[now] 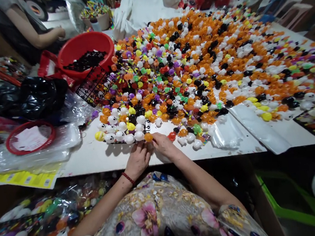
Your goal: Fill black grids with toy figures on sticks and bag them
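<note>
A black plastic grid lies on the white table in front of me, mostly covered by rows of small figure heads. Many are white ghost-like heads, with a few yellow and orange ones among them. My left hand, with a red bead bracelet at the wrist, is closed at the grid's front edge; its fingertips are partly hidden. Between the fingers of my right hand is an orange figure head, at the grid's front right corner. Just right of that hand lies a loose red piece.
A big heap of small figures covers the table's far and right side. At left stand a red tub of black grids, a black bag and a red basket. Plastic bags lie front right. A person works far left.
</note>
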The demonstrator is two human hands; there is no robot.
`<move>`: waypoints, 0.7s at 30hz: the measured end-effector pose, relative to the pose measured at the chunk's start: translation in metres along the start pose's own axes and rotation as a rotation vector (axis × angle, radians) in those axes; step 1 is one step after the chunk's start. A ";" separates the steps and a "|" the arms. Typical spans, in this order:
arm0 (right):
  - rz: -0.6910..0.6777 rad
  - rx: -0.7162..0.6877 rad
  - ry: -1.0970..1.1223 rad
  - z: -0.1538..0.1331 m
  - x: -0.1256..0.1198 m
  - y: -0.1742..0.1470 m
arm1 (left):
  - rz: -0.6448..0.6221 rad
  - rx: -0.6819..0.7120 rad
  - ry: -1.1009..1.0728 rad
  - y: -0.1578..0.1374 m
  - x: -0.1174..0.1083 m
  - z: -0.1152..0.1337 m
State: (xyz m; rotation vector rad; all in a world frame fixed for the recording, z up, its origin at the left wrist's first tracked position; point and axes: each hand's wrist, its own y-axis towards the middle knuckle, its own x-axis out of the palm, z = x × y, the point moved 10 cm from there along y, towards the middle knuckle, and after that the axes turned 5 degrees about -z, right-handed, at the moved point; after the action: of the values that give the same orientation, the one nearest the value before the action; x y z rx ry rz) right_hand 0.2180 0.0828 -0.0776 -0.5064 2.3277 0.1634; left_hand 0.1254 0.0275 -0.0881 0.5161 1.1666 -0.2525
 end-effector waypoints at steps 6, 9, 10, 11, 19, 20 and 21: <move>0.088 0.149 -0.425 0.035 -0.076 -0.024 | 0.086 -0.029 0.006 -0.006 -0.007 -0.004; 0.020 0.267 -0.661 0.054 -0.090 -0.024 | 0.136 -0.046 0.018 -0.009 -0.011 -0.006; -0.002 0.281 -0.682 0.057 -0.091 -0.022 | 0.145 -0.050 0.022 -0.010 -0.012 -0.007; -0.016 0.281 -0.679 0.058 -0.090 -0.019 | 0.151 -0.053 0.024 -0.010 -0.012 -0.007; 0.128 0.272 -0.157 0.039 -0.069 -0.010 | 0.186 -0.023 0.030 -0.012 -0.015 -0.005; 0.149 0.269 -0.012 0.037 -0.059 -0.009 | 0.194 -0.012 0.027 -0.012 -0.016 -0.004; 0.163 0.257 0.114 0.034 -0.047 -0.006 | 0.200 -0.004 0.025 -0.012 -0.017 -0.003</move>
State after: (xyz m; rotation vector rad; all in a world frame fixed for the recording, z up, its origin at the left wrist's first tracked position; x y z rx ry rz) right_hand 0.2728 0.1011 -0.0693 -0.2024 2.4552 -0.0898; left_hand 0.1110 0.0172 -0.0769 0.6293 1.1306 -0.0720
